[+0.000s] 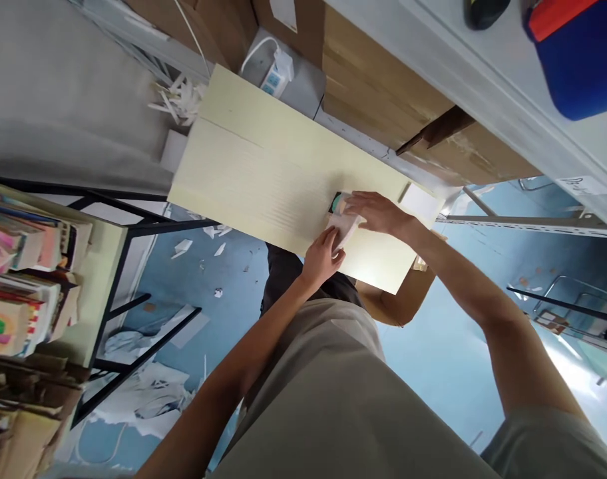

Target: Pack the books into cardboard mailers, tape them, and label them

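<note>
My left hand [323,258] is closed around the near end of a small pale block [347,228], thumb and fingers on its sides. It looks like a stack of paper or a small book, but I cannot tell which. Over its far end bends my right hand [376,211], fingers curled against it. A dark and green patch [336,201] shows just beyond the fingers; whether it belongs to the block is partly hidden. Both hands are above the cream tabletop [263,166]. A flat white piece [419,199] lies at the table's right end.
Cardboard boxes [378,73] and a power strip [276,76] stand behind the table. A metal shelf [513,86] overhangs at upper right. Bookshelves [104,286] are on the left, and an open carton [401,299] is below the table's right end. Paper scraps [182,248] litter the blue floor.
</note>
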A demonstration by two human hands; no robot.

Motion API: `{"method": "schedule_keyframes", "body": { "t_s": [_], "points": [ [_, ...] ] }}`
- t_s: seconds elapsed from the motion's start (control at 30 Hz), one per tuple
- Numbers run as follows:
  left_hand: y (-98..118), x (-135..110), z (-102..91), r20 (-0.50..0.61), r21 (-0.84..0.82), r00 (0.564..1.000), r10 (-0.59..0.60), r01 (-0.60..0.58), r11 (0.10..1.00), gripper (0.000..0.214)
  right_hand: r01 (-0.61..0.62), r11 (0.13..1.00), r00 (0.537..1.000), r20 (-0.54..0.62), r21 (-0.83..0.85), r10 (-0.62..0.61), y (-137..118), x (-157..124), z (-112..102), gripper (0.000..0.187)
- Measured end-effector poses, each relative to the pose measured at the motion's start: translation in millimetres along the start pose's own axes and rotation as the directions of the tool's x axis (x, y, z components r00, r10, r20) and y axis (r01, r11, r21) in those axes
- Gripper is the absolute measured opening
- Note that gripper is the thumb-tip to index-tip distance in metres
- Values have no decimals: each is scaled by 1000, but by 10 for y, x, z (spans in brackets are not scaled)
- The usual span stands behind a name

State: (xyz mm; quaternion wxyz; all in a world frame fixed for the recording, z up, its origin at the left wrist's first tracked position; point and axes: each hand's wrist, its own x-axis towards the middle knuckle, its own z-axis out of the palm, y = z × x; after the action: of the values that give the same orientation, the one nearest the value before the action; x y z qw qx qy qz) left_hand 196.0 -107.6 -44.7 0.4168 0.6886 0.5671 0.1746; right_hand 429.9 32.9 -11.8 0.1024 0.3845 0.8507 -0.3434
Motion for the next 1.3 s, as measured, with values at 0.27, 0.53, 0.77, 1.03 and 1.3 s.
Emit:
{"method": "schedule_keyframes", "body": {
  "t_s": [0.27, 0.53, 0.77, 1.03, 1.3],
  "points": [
    [-167, -145, -136, -141, -475, 848, -512, 396, 786, 28, -254, 828, 934, -97, 500, 345, 132, 771, -339, 36],
    [-511, -42, -162, -80, -543, 665, -743, 596, 592, 22, -258, 814, 938, -66, 521, 339, 20, 1494, -48, 34],
    [-711, 148, -408, 46, -177, 685, -727, 722, 669, 27, -490, 795, 803, -169, 358, 571, -250, 1791, 297, 26],
    [-786, 493, -892, 72, 334, 820, -567, 516, 789, 27, -551, 722, 691, -256, 418, 675, -834, 1541, 317, 61],
    [-801, 898, -1285, 204, 402, 929, -308, 208, 892, 47, -584, 669, 689, -155, 460, 708, -1566, 1162, 747, 48]
  ]
}}
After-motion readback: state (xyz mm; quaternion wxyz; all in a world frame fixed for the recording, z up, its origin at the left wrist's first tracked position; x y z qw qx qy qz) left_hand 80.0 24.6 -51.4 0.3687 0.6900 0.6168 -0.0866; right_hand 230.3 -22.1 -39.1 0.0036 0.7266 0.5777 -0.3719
